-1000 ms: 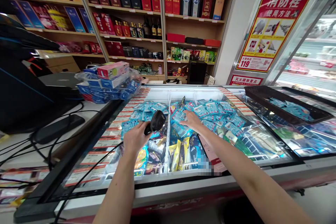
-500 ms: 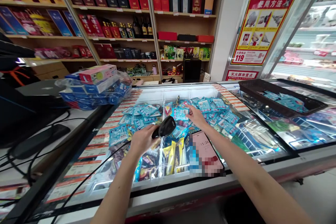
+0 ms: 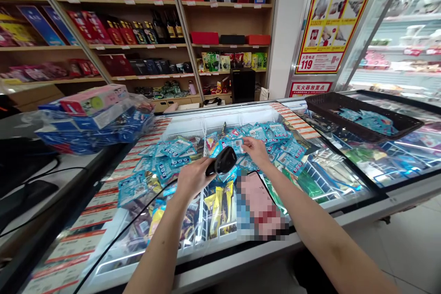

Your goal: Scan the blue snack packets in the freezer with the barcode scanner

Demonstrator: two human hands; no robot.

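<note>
My left hand [image 3: 193,175] is closed round the handle of a black corded barcode scanner [image 3: 225,160], its head tilted toward the packets. Just right of it, my right hand [image 3: 255,150] pinches the edge of a light-blue packet [image 3: 237,146] with a white label facing up. More blue packets lie in a loose pile [image 3: 172,151] to the left and another [image 3: 291,154] to the right, on the glass-topped freezer [image 3: 193,257]. A phone [image 3: 263,202], partly blurred out, lies below my right wrist.
A dark brown tray [image 3: 330,110] holding several blue packets sits at the right. Plastic-wrapped boxes [image 3: 99,119] stand at the left. The scanner's cable [image 3: 120,229] runs down across the glass. Shelves of boxed goods [image 3: 227,41] line the back.
The view has shifted, so the surroundings sit farther left and higher. The scanner head has come closer to the packet in my right hand. Both hands keep their hold.
</note>
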